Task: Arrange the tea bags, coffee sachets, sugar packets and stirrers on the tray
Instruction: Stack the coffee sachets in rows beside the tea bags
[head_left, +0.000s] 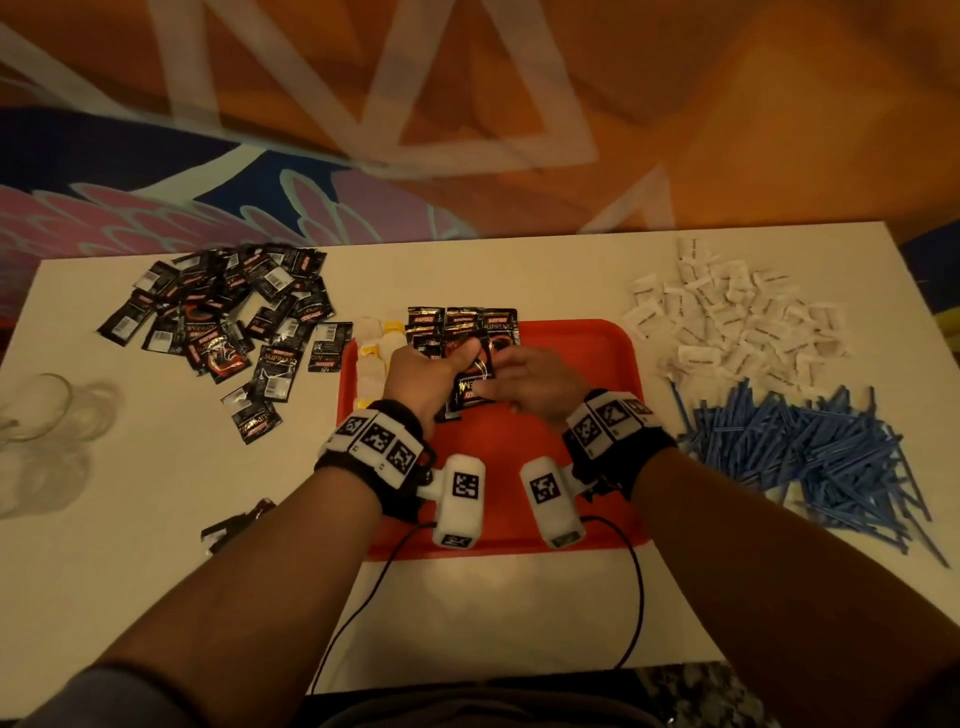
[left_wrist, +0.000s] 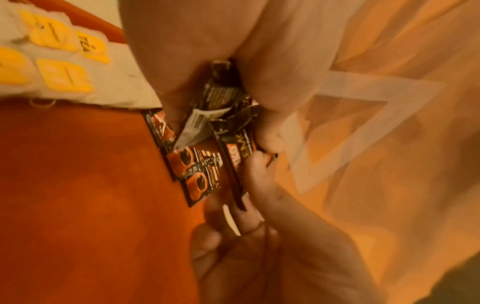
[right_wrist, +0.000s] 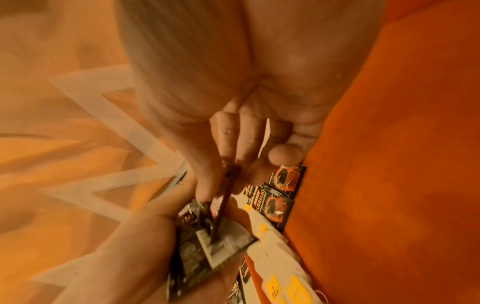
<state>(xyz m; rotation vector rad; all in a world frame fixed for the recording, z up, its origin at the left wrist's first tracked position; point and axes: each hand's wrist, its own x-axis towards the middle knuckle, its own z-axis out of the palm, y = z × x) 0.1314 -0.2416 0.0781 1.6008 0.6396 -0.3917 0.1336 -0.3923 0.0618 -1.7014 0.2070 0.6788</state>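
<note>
Coffee step: left hand (head_left: 421, 376) grips a sachet bundle (head_left: 467, 387) at frame centre over the tray (head_left: 597, 364); right hand (head_left: 535, 382) pinches one sachet. Next, lay it beside the row (head_left: 462, 322).

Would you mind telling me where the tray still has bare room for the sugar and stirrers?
The tray is bare on its right half, beside the sugar packets and stirrers, and along its near edge. The far left is crowded: tea bags, coffee sachets, and both hands, left and right.
</note>
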